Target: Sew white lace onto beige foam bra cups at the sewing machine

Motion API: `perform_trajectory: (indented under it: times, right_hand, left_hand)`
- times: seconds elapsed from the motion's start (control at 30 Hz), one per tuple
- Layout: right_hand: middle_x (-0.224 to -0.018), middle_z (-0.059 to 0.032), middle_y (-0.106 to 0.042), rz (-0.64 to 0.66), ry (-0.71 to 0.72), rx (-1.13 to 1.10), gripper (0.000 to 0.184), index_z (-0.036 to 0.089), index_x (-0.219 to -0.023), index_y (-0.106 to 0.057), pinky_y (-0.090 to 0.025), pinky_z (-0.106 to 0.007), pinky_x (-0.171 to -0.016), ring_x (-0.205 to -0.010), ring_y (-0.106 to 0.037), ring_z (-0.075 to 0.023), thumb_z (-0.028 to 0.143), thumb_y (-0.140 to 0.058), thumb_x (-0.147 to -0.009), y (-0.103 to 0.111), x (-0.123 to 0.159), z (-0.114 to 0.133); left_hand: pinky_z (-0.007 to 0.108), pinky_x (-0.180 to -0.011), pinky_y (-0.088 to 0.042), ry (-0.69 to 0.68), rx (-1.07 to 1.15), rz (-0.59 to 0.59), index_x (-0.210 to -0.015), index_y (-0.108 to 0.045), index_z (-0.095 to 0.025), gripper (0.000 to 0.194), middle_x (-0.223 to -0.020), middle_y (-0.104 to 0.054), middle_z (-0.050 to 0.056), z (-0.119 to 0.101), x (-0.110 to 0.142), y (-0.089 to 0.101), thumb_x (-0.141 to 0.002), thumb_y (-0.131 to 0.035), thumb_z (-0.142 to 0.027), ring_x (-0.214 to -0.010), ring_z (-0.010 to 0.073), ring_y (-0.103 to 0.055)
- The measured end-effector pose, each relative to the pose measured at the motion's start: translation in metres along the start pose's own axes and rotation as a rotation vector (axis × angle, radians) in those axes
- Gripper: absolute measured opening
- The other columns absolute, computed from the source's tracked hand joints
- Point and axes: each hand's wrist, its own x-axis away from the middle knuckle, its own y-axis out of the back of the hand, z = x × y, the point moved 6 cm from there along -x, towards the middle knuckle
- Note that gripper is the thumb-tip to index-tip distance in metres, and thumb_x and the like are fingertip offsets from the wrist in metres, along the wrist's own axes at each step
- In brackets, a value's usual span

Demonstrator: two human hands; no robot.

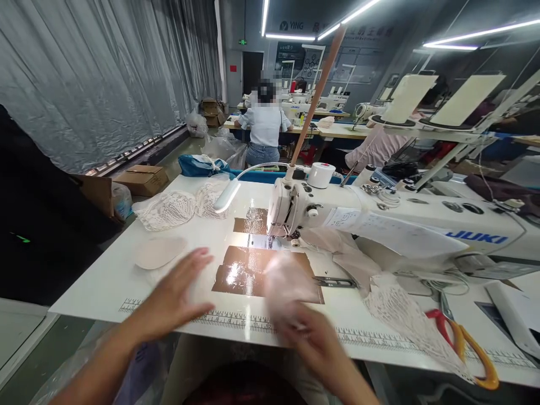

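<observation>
My right hand (310, 334) grips a pale pink fabric piece (287, 275), blurred by motion, over the brown taped patch (236, 273) in front of the sewing machine (291, 205). My left hand (179, 295) hovers with fingers stretched and thumb apart, holding nothing. Just beyond its fingertips lies a beige rounded fabric cup piece (160, 252). Lace cups (169, 209) rest at the table's back left. Thread snips (335, 282) lie right of the taped patch, near the pink fabric.
Scissors with red and orange handles (459, 337) lie on lace fabric (405, 309) at the right. A printed ruler strip (228, 319) runs along the table's front edge. A lamp (228, 196) bends over the table. Another person (265, 126) sits ahead, back turned.
</observation>
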Motion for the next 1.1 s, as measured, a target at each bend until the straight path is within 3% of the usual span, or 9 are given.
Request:
perform_trajectory:
  times: [0.07,0.13,0.3,0.4,0.53,0.6,0.77,0.93,1.1]
  right_hand:
    - [-0.068,0.0014,-0.063,0.269,0.075,0.067,0.002,0.023,-0.076,-0.060,-0.041,-0.023,-0.054,-0.061,-0.054,-0.0147,0.023,-0.058,-0.075,-0.047,-0.018,0.014]
    - [-0.067,0.0034,-0.061,0.294,0.161,0.129,0.012,0.022,-0.072,-0.056,-0.038,-0.021,-0.053,-0.058,-0.052,-0.0112,0.011,-0.055,-0.068,-0.062,-0.027,0.028]
    - [-0.068,0.0015,-0.060,-0.165,0.235,0.220,0.014,0.023,-0.071,-0.050,-0.038,-0.023,-0.053,-0.059,-0.053,-0.0131,0.013,-0.058,-0.065,-0.010,-0.028,0.044]
    - [-0.073,-0.0008,-0.061,-0.347,0.092,0.174,0.008,0.023,-0.072,-0.053,-0.042,-0.026,-0.060,-0.066,-0.055,-0.0151,0.021,-0.061,-0.075,0.012,-0.031,0.031]
    - [-0.070,0.0007,-0.058,0.090,-0.156,-0.156,0.010,0.020,-0.076,-0.060,-0.039,-0.023,-0.056,-0.063,-0.050,-0.0128,0.029,-0.064,-0.077,-0.030,-0.047,-0.005]
    - [-0.071,0.0011,-0.060,0.267,-0.293,-0.421,0.014,0.019,-0.082,-0.062,-0.039,-0.022,-0.055,-0.062,-0.050,-0.0116,0.031,-0.067,-0.075,-0.053,-0.043,-0.018]
    - [-0.065,0.0023,-0.060,0.317,-0.516,-0.782,0.025,0.018,-0.076,-0.060,-0.042,-0.023,-0.056,-0.059,-0.052,-0.0115,0.028,-0.079,-0.063,-0.072,-0.028,-0.026]
    - [-0.062,0.0072,-0.050,0.149,-0.424,-0.829,0.033,0.021,-0.072,-0.048,-0.032,-0.017,-0.047,-0.051,-0.040,-0.0062,0.025,-0.080,-0.064,-0.063,-0.032,-0.030]
    - [-0.067,0.0065,-0.046,-0.051,-0.309,-0.719,0.025,0.023,-0.080,-0.051,-0.034,-0.019,-0.055,-0.059,-0.040,-0.0080,0.032,-0.073,-0.075,-0.049,-0.035,-0.046]
  left_hand:
    - [0.036,-0.096,-0.050,-0.167,0.251,0.211,-0.141,-0.037,-0.030,0.080,-0.135,-0.054,0.006,-0.048,-0.003,-0.010,-0.070,-0.073,-0.036,-0.123,0.0273,-0.052]
    - [0.027,-0.084,-0.054,-0.209,0.459,0.378,-0.134,-0.047,-0.030,0.064,-0.113,-0.067,0.002,-0.072,-0.004,-0.017,-0.074,-0.067,-0.023,-0.100,0.0199,-0.064]
    - [0.026,-0.073,-0.049,0.159,0.352,0.023,-0.099,-0.067,-0.021,0.030,-0.093,-0.068,0.003,-0.016,-0.007,-0.004,-0.075,-0.051,-0.011,-0.085,0.0193,-0.063]
    - [0.026,-0.067,-0.047,0.244,0.548,0.085,-0.095,-0.067,-0.017,0.020,-0.084,-0.065,0.003,-0.008,0.000,-0.015,-0.083,-0.051,-0.020,-0.076,0.0179,-0.060]
    - [0.032,-0.080,-0.049,-0.100,1.237,0.499,-0.142,-0.039,-0.023,0.059,-0.096,-0.062,0.007,-0.072,0.004,-0.035,-0.088,-0.056,-0.040,-0.085,0.0184,-0.059]
    - [0.035,-0.082,-0.048,-0.174,1.394,0.553,-0.149,-0.021,-0.028,0.079,-0.107,-0.058,0.008,-0.089,0.003,-0.038,-0.083,-0.062,-0.046,-0.086,0.0179,-0.059]
    - [0.026,-0.077,-0.046,0.083,1.175,0.217,-0.143,-0.034,-0.032,0.079,-0.122,-0.048,0.008,-0.057,-0.008,-0.042,-0.074,-0.073,-0.037,-0.092,0.0158,-0.053]
    - [0.025,-0.073,-0.045,0.287,1.283,0.418,-0.112,-0.062,-0.015,0.041,-0.091,-0.061,0.005,-0.043,0.003,-0.063,-0.075,-0.069,-0.033,-0.082,0.0167,-0.055]
    - [0.021,-0.067,-0.041,0.479,1.451,0.276,-0.086,-0.066,-0.013,0.023,-0.073,-0.060,0.001,-0.029,0.013,-0.071,-0.073,-0.071,-0.031,-0.067,0.0111,-0.052]
